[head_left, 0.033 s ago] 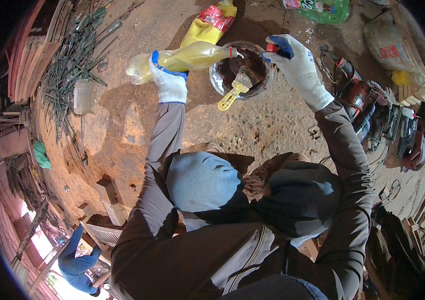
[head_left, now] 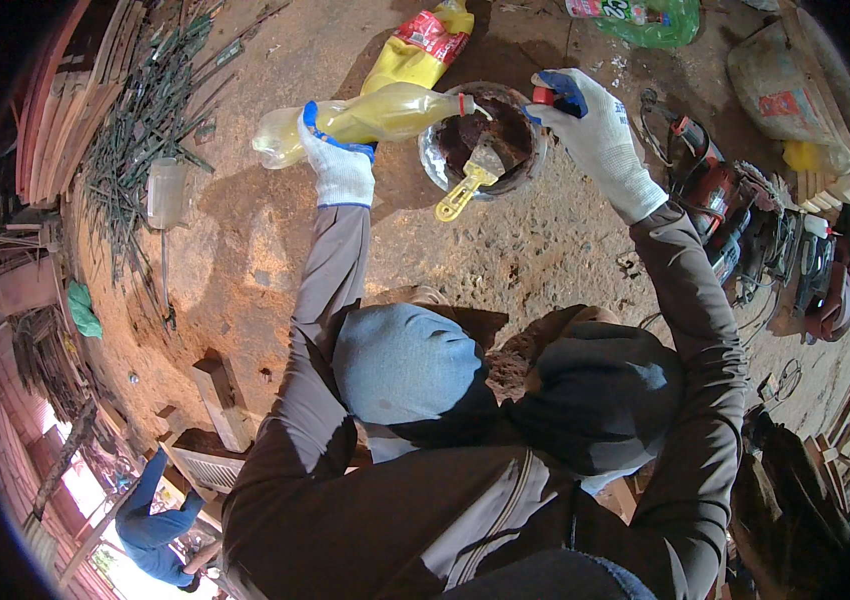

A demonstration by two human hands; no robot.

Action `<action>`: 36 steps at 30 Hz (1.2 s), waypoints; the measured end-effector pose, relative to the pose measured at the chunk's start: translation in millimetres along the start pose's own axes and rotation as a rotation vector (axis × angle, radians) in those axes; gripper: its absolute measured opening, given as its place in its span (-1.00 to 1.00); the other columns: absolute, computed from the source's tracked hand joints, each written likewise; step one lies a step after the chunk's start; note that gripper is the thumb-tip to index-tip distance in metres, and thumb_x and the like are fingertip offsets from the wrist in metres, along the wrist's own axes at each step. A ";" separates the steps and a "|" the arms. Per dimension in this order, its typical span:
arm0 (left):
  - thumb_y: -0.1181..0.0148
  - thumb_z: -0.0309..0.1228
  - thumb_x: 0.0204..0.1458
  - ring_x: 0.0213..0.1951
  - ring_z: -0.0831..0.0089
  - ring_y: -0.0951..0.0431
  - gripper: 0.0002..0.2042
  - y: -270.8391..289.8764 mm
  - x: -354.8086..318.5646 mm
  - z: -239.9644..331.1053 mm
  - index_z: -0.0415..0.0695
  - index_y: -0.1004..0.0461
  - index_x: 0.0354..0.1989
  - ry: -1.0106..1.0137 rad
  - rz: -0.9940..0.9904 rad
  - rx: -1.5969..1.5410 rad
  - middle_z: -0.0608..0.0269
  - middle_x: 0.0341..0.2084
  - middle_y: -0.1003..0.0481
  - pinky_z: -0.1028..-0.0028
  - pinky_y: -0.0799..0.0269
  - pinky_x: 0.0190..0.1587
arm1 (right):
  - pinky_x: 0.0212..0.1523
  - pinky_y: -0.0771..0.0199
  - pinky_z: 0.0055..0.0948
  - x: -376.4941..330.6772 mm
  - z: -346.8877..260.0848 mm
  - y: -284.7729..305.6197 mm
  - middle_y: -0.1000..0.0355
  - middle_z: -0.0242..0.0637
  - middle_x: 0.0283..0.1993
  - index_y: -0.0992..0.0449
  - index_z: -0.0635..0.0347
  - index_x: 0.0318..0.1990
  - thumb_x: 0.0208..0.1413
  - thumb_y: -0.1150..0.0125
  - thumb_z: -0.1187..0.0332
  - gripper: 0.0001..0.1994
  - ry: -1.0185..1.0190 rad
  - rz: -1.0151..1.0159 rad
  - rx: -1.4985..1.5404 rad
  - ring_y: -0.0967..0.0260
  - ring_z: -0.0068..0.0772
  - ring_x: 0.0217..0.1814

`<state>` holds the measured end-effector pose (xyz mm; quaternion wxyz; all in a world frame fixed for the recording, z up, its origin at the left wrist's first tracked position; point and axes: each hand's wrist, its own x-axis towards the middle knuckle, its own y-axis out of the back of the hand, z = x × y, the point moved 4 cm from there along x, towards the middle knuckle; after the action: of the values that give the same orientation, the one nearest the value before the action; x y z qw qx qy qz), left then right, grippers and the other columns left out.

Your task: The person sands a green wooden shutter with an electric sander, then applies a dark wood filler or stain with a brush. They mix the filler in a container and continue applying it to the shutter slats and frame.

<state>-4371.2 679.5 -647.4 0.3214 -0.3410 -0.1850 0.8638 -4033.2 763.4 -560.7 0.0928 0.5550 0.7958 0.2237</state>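
My gloved left hand (head_left: 338, 165) grips a clear plastic bottle (head_left: 370, 115) holding yellowish liquid. The bottle lies nearly level, its mouth over the rim of a round metal container (head_left: 429, 165), and a thin stream of liquid comes out. Dark brown material (head_left: 460, 140) lines the container. A putty knife (head_left: 467, 192) with a yellow handle rests across its near rim, blade inside. Right of the container, my gloved right hand (head_left: 580, 110) pinches a small red bottle cap (head_left: 543, 95) between thumb and fingers.
Behind the bottle lies a yellow package (head_left: 415, 50) with a red label. A green plastic bottle (head_left: 660, 25) and a large bucket (head_left: 780, 85) stand far right. Corded power tools (head_left: 710, 190) line the right side. Thin sticks (head_left: 140, 150) are heaped left. Another person (head_left: 157, 525) is at lower left.
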 end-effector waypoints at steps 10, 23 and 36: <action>-0.15 0.15 0.09 0.10 -0.01 -0.48 -0.41 -1.4 6.3 -3.1 -0.02 -0.37 0.14 0.026 -0.016 0.018 0.05 0.04 -0.47 -0.15 -0.38 0.17 | -0.01 -0.54 -0.29 6.4 0.8 0.0 -0.54 -0.15 -0.11 -0.60 0.19 -0.03 0.00 -0.52 0.29 -0.62 0.081 0.027 -0.063 -0.56 -0.12 -0.08; -0.16 0.15 0.07 0.10 -0.04 -0.48 -0.39 1.2 11.9 -1.7 -0.06 -0.38 0.13 -0.029 0.038 0.026 0.01 0.04 -0.47 -0.20 -0.38 0.17 | -0.01 -0.54 -0.27 6.6 4.0 -4.7 -0.55 -0.13 -0.09 -0.60 0.20 -0.03 -0.01 -0.52 0.29 -0.62 0.074 0.023 -0.064 -0.56 -0.09 -0.06; -0.11 0.15 0.10 0.09 -0.04 -0.50 -0.41 -5.4 8.6 -2.8 -0.06 -0.40 0.11 -0.024 0.036 0.055 0.01 0.03 -0.48 -0.18 -0.40 0.15 | -0.04 -0.58 -0.30 5.8 4.6 -6.4 -0.55 -0.14 -0.10 -0.59 0.19 0.00 0.00 -0.53 0.28 -0.59 0.069 0.000 -0.064 -0.58 -0.17 -0.10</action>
<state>-4371.7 689.5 -650.5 0.3128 -0.3248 -0.1590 0.8783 -4038.9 768.1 -567.1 0.0831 0.5437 0.7910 0.2680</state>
